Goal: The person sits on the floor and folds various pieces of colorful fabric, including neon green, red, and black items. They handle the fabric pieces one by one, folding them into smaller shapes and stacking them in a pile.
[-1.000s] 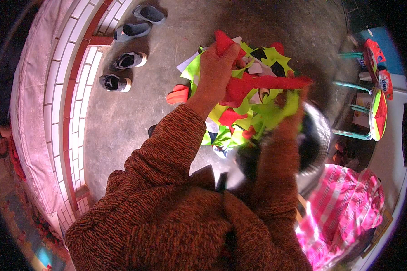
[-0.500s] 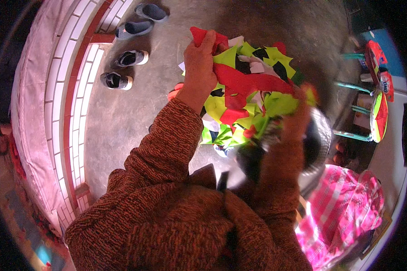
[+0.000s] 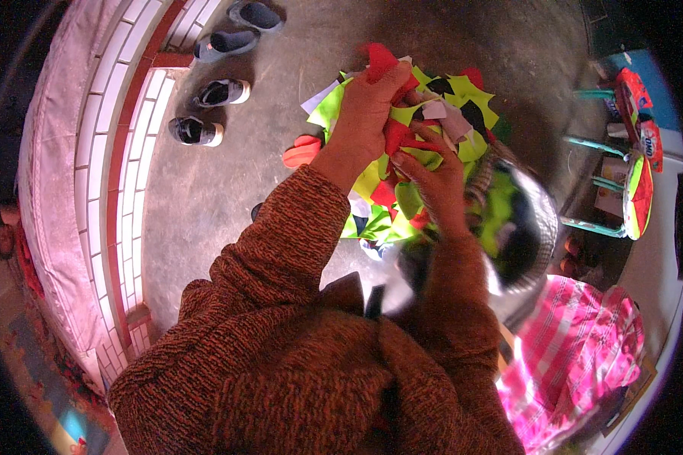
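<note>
My left hand (image 3: 363, 114) is closed on a red piece of cloth (image 3: 382, 59), whose upper end sticks out above the fingers. Close on its right, my right hand (image 3: 439, 180) has its fingers bent around a lower red part of the cloth near the left palm. Whether both red parts are one piece is hidden by the fingers. Beneath and beyond both hands spreads a mass of pointed cloth scraps (image 3: 474, 92) in yellow-green, black, white and red. Beside my right forearm stands a shiny metal basin (image 3: 542, 254) with dark and yellow-green cloth inside.
Dark slippers (image 3: 228, 45) and shoes (image 3: 196, 132) lie on the concrete floor (image 3: 182, 197) at the left, beside a white tiled step (image 3: 133, 167). A stool (image 3: 637, 197) with green legs is at the right. Pink checked cloth (image 3: 577, 356) lies lower right.
My left hand has moved right with the red cloth. My right hand has come left and up to meet it, and the stretched red strip is now gathered between them.
</note>
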`<state>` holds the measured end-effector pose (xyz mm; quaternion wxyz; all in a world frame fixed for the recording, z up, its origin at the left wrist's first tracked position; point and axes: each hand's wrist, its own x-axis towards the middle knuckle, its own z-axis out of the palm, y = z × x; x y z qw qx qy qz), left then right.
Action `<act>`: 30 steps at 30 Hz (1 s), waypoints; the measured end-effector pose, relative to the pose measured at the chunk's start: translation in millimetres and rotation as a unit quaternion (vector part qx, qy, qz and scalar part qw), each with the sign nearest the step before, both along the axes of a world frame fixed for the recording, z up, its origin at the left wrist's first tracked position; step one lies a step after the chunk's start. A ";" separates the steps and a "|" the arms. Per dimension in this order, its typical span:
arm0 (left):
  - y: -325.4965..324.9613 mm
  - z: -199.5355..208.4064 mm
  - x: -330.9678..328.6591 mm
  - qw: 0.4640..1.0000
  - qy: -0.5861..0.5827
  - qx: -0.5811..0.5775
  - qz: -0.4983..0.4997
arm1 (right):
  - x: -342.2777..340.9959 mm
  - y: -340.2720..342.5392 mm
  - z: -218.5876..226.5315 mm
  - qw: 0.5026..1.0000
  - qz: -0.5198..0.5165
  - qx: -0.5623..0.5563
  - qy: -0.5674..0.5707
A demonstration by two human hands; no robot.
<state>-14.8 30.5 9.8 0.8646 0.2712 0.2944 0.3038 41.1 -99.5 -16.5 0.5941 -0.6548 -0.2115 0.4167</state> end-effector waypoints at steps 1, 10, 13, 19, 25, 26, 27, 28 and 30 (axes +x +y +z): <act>0.9 -2.4 -0.9 1.000 0.012 0.015 -0.013 | 1.9 -1.3 -6.6 1.000 0.017 -0.019 -0.015; -1.4 1.4 -0.5 0.993 0.014 0.064 -0.095 | 2.9 0.2 2.6 0.997 -0.027 0.062 0.035; -2.3 6.3 -0.9 0.992 0.012 0.050 -0.112 | 2.9 0.3 2.8 0.998 -0.017 0.043 0.051; -1.7 -0.8 -3.2 0.978 0.044 0.149 -0.141 | 4.9 -1.1 -1.5 0.996 -0.011 0.060 0.061; 4.1 -10.7 -5.2 0.938 0.094 0.277 -0.186 | 8.7 -4.6 -6.0 0.999 0.012 0.027 0.020; 3.7 -7.4 -6.1 0.941 0.093 0.267 -0.185 | 10.8 -5.4 -6.1 1.000 0.008 0.017 0.003; 3.4 -5.6 -6.7 0.944 0.091 0.257 -0.184 | 11.8 -5.5 -6.2 1.000 0.004 0.006 -0.014; 4.6 -7.9 -5.7 0.944 0.087 0.249 -0.197 | 11.7 -5.1 -6.6 0.999 -0.014 0.028 -0.010; 7.7 -8.5 -2.8 0.944 0.080 0.234 -0.221 | 11.2 -4.4 -8.0 0.996 -0.047 0.073 -0.003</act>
